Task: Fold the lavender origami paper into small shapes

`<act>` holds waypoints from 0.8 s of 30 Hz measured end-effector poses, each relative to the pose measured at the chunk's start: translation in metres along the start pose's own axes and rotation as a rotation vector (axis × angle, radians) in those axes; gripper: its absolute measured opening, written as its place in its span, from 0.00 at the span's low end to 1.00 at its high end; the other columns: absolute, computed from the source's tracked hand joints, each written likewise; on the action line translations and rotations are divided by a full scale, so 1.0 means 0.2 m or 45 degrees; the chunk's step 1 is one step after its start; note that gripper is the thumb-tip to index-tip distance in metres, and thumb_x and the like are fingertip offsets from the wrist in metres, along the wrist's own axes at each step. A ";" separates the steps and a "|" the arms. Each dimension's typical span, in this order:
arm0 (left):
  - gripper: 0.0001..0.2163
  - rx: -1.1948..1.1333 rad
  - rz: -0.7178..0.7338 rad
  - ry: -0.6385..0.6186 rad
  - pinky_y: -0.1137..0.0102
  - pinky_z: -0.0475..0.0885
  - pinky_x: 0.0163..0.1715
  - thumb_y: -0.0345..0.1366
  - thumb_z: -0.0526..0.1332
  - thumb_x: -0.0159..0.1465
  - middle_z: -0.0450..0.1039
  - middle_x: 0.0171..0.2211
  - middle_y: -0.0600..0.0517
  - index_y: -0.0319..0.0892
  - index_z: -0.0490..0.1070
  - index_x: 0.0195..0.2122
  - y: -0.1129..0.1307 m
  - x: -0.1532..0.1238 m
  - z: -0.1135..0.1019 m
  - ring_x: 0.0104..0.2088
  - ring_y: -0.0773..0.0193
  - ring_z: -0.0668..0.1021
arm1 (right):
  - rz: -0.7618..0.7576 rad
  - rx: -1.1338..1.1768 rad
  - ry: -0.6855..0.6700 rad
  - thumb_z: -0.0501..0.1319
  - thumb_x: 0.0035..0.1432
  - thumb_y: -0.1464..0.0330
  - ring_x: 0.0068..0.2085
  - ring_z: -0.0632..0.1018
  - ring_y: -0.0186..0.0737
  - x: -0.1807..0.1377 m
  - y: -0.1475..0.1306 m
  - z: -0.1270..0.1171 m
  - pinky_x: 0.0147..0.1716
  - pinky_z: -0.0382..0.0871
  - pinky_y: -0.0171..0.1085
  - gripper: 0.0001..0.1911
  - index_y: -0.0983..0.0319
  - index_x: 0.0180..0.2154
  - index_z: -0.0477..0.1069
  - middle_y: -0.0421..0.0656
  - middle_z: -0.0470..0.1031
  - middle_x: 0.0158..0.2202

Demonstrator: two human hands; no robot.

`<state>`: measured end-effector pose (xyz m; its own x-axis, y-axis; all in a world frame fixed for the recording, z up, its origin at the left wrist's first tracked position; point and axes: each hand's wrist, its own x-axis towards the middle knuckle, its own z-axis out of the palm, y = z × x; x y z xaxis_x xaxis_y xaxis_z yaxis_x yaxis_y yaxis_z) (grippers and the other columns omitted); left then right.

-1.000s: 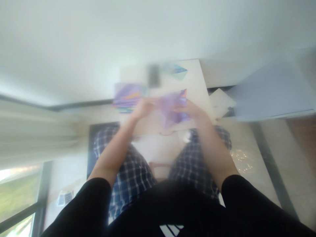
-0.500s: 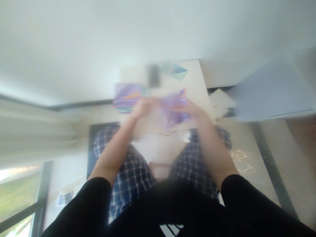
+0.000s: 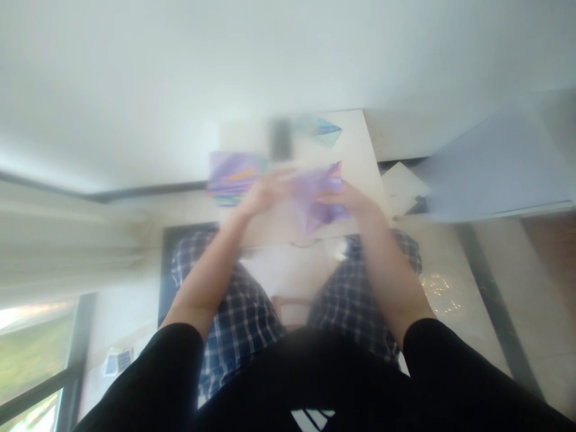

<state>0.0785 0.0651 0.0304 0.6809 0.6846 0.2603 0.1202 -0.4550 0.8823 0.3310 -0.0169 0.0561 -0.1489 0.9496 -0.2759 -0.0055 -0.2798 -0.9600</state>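
Observation:
A purple folded paper (image 3: 310, 201) with an orange and blue patterned corner is held over the white table, its outline hazy. My right hand (image 3: 350, 197) grips it from the right, fingers across its face. At its left edge is my left hand (image 3: 267, 192), fingers stretched toward the paper and slightly apart; blur hides whether they touch it. A stack of purple patterned paper sheets (image 3: 231, 174) lies left of my left hand. Near the far edge rests a teal and blue folded paper (image 3: 327, 131).
A dark, blurred object (image 3: 281, 139) is on the white table (image 3: 355, 150) behind the hands. To the right stand a large grey-white panel (image 3: 495, 168) and a pale angular piece (image 3: 402, 187). My knees in checked trousers (image 3: 243, 300) flank the table's near edge.
My left hand's fingers have lifted and stretched out a little. The patterned corner of the folded paper has tilted slightly to the right; my right hand keeps its place.

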 end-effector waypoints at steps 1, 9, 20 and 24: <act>0.24 0.050 0.007 0.031 0.50 0.70 0.59 0.59 0.67 0.57 0.74 0.58 0.43 0.48 0.81 0.47 0.00 0.00 0.01 0.61 0.44 0.74 | -0.011 -0.003 0.000 0.80 0.30 0.58 0.48 0.83 0.54 0.01 0.01 0.00 0.55 0.75 0.54 0.29 0.62 0.37 0.80 0.46 0.85 0.39; 0.29 0.257 0.014 0.237 0.51 0.65 0.63 0.54 0.66 0.61 0.68 0.61 0.42 0.48 0.70 0.61 -0.08 -0.01 0.09 0.62 0.49 0.70 | -0.093 -0.036 -0.002 0.79 0.34 0.54 0.50 0.81 0.55 0.04 0.06 0.03 0.57 0.73 0.54 0.32 0.62 0.41 0.80 0.49 0.84 0.44; 0.11 0.537 0.179 0.194 0.47 0.62 0.63 0.46 0.59 0.69 0.78 0.50 0.47 0.49 0.80 0.40 -0.15 0.00 0.08 0.60 0.51 0.70 | -0.086 0.117 0.115 0.79 0.31 0.53 0.55 0.80 0.55 0.08 0.09 0.07 0.59 0.72 0.55 0.32 0.59 0.41 0.80 0.46 0.84 0.45; 0.14 0.480 0.165 0.231 0.49 0.63 0.63 0.48 0.57 0.70 0.80 0.47 0.47 0.49 0.80 0.42 -0.20 -0.03 0.09 0.56 0.53 0.74 | -0.105 0.105 0.083 0.80 0.30 0.54 0.55 0.79 0.56 0.06 0.08 0.10 0.59 0.72 0.54 0.32 0.59 0.40 0.80 0.47 0.84 0.45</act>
<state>0.0828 0.0684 -0.0134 0.5736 0.6820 0.4537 0.3206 -0.6966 0.6418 0.3094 -0.0122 0.0373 -0.0796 0.9764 -0.2009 -0.0965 -0.2081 -0.9733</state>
